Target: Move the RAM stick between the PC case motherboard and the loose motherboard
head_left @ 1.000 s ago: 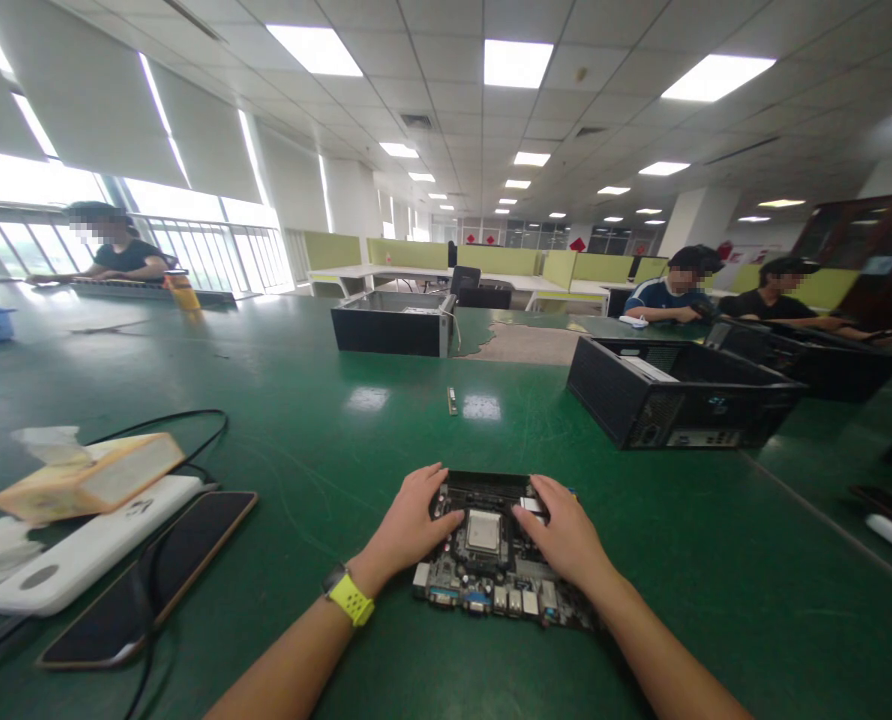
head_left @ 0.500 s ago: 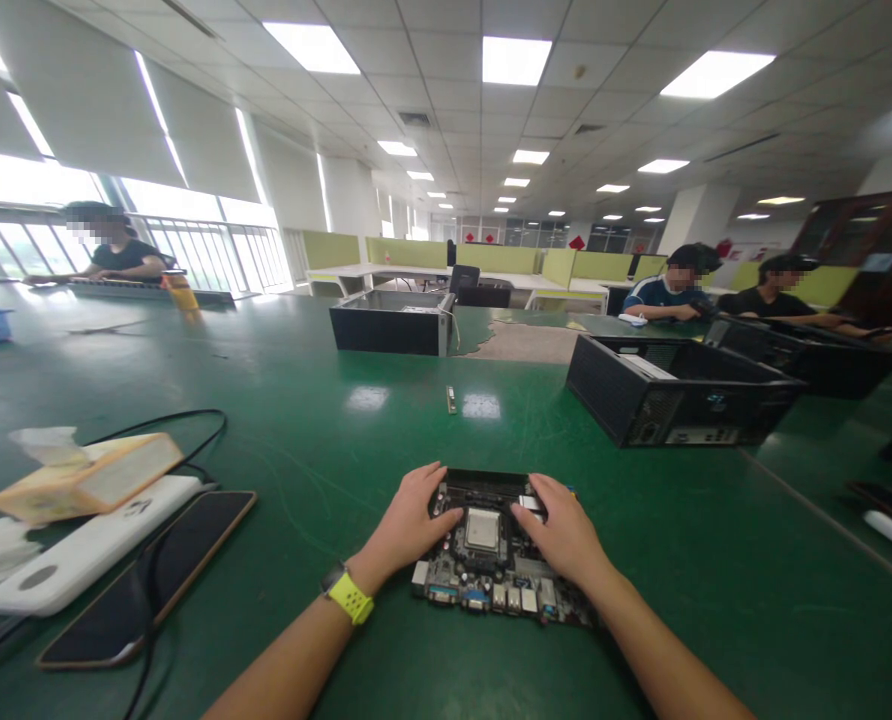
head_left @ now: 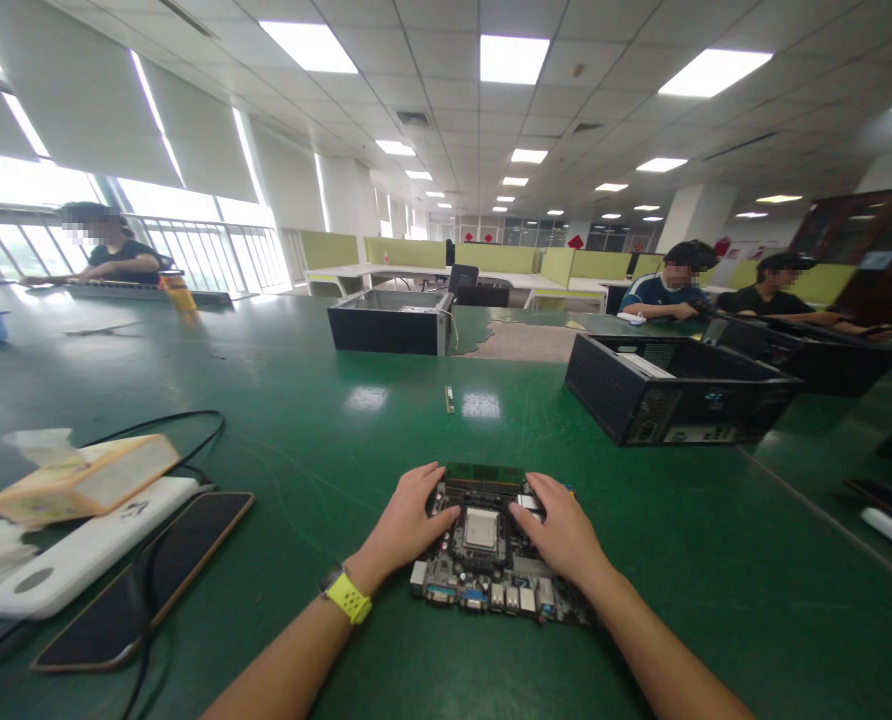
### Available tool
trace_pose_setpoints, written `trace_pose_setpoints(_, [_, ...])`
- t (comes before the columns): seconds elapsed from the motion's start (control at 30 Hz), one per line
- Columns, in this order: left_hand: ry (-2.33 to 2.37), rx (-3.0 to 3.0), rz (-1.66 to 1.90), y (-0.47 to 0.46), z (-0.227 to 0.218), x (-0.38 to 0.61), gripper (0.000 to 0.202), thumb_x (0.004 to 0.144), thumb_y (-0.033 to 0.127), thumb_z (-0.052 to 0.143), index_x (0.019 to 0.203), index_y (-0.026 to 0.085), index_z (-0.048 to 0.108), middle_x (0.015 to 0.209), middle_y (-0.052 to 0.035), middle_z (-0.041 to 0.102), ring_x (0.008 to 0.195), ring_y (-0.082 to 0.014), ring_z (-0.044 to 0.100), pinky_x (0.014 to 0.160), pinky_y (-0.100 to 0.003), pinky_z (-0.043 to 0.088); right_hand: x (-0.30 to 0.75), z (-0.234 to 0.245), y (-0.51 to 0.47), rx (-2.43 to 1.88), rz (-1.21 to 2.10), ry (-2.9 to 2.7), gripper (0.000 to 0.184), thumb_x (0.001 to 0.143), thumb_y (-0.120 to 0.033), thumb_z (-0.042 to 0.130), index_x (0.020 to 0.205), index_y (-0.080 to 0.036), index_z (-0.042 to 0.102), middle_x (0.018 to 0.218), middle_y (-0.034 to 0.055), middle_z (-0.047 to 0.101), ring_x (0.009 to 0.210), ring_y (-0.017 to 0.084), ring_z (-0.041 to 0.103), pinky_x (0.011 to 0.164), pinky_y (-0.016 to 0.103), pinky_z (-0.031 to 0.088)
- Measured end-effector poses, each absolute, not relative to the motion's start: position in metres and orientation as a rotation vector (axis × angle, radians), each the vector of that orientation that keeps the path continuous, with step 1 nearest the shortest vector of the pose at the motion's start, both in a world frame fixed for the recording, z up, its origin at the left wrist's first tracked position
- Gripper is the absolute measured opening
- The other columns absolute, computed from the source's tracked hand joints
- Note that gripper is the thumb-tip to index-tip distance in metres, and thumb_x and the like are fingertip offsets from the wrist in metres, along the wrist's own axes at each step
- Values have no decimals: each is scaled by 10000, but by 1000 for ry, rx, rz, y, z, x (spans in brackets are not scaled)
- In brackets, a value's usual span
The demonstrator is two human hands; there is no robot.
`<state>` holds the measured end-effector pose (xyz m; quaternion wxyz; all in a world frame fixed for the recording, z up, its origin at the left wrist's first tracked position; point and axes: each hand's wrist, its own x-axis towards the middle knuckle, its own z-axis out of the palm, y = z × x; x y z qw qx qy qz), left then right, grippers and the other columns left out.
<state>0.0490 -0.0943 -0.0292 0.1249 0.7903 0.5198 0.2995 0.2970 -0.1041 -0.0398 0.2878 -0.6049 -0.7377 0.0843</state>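
A motherboard [head_left: 517, 578] lies on the green table in front of me, its row of ports facing me. A silver square processor [head_left: 481, 529] sits in the socket at its middle. Along the far edge stands a green memory stick [head_left: 485, 472], between my two hands. My left hand [head_left: 414, 515], with a yellow-strapped watch on the wrist, grips the board's left side, thumb on top near the socket. Opposite it, my right hand [head_left: 558, 520] closes round the right side, thumb bent inward. The fingertips of both hands are partly hidden behind the far corners.
Beyond the board lies another small memory stick [head_left: 450, 400]. Open computer cases stand at the far middle [head_left: 388, 330] and right [head_left: 677, 390]. To the left are a phone [head_left: 146, 580], a white power strip [head_left: 90, 550], cables and a tissue pack [head_left: 86, 480]. Several people sit farther off.
The memory stick's face at the board's far edge looked dark and now shows green. Both hands keep their places on the board; the whole view has shifted very slightly.
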Motion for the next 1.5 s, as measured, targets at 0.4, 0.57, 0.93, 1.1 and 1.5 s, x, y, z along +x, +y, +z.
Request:
trace_pose_setpoints(0.4, [1514, 2392, 921, -103, -15, 53, 530, 772, 362, 561, 1254, 155, 487, 1346, -133, 438, 1267, -275, 345, 1058, -454, 285, 297, -40, -103, -1610, 241, -1959, 522, 793, -438, 497, 1236, -163, 523, 1287, 112, 510, 1188, 252, 448, 1012, 389, 318])
trace_pose_setpoints(0.57, [1178, 2569, 722, -138, 21, 82, 366, 830, 370, 508, 1158, 220, 567, 1176, -71, 582, 1091, -231, 505, 978, -386, 371, 296, -43, -101, -1575, 293, -1909, 517, 843, -475, 407, 1239, -161, 519, 1270, 111, 523, 1184, 239, 452, 1019, 398, 315])
trace_pose_setpoints(0.93, [1004, 2825, 368, -178, -1, 145, 160, 830, 347, 528, 929, 226, 565, 1007, -37, 626, 982, -229, 548, 806, -350, 462, 308, -31, -104, -1315, 445, -1489, 458, 867, -503, 358, 1073, -176, 603, 1159, 99, 589, 1096, 208, 511, 983, 374, 369])
trace_pose_setpoints(1.1, [1152, 2696, 494, -134, -2, 103, 190, 832, 346, 512, 994, 276, 584, 1026, -16, 645, 946, -207, 586, 802, -310, 455, 316, -27, -107, -1313, 432, -1452, 464, 849, -517, 387, 1069, -178, 616, 1148, 107, 598, 1084, 226, 518, 959, 389, 388])
trace_pose_setpoints(1.5, [2268, 2281, 227, 4, -1, -106, 352, 826, 402, 390, 1083, 230, 559, 971, -103, 660, 884, -270, 605, 745, -339, 432, 318, -29, -106, -1407, 527, -1453, 471, 824, -532, 428, 1109, -198, 600, 1176, 90, 588, 1100, 234, 519, 927, 378, 422])
